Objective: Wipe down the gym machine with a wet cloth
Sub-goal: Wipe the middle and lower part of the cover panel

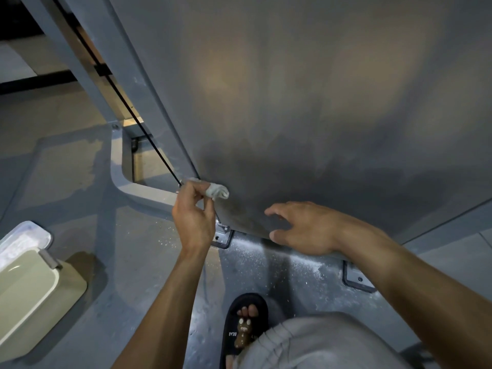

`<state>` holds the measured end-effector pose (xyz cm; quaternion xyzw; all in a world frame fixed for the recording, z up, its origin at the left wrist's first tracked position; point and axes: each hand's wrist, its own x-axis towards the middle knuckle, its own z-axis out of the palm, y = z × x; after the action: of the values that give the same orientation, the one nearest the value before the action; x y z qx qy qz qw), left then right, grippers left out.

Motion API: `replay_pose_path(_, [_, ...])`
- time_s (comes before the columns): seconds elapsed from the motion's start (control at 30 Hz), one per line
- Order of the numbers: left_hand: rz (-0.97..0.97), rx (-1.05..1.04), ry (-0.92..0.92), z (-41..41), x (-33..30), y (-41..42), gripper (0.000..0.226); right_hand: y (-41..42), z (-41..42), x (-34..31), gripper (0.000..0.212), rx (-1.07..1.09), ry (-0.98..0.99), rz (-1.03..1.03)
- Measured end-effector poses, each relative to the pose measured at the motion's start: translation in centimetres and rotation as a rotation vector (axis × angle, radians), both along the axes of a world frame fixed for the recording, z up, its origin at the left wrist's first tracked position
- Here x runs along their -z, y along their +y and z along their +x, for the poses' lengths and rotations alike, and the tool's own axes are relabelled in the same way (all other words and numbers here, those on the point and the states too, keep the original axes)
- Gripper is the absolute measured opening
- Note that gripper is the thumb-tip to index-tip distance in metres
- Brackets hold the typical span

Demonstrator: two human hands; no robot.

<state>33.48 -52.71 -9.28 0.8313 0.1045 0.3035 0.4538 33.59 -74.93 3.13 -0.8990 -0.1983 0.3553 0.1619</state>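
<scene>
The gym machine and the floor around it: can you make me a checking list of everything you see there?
Surface: big grey metal panel of the gym machine, smudgy, darker near its lower edge.
Job's things: small bunched grey cloth pressed near the panel's lower left corner.
Clutter: pale plastic tub on the floor, left; white specks on the grey floor.
Grippers: left hand grips the cloth; right hand rests open on the panel's bottom edge.
Cables: thin black cable running down beside the frame.
Surroundings: black sandal on a foot; black corner brackets.
</scene>
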Motion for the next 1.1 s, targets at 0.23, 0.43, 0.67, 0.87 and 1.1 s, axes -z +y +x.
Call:
replay_pose_path(0.23, [0.011, -0.004, 0.44, -0.5, 7.5, 0.2, 0.028, 0.0, 0.3, 0.6, 0.06, 0.015, 0.018, 0.01])
replay_pose_path(0.43, [-0.072, -0.068, 0.149, -0.4, 4.2, 0.2, 0.022, 0.0, 0.7, 1.2, 0.059, 0.01, 0.023, 0.017])
replay_pose_path(0.67, [-0.048, -0.095, 0.037, 0.3, 3.6, -0.2, 0.017, 0.4, 1.2, 1.8, 0.059, 0.003, 0.027, 0.018])
replay_pose_path(0.87, [-0.067, -0.131, 0.323, 0.4, 9.0, -0.2, 0.028, 1.3, 1.3, 2.1, 0.06, -0.003, 0.032, 0.019])
replay_pose_path(1.1, [-0.118, -0.143, 0.469, 0.6, 9.9, 0.6, 0.019, 3.2, 0.2, 1.5, 0.046, -0.031, 0.001, 0.008])
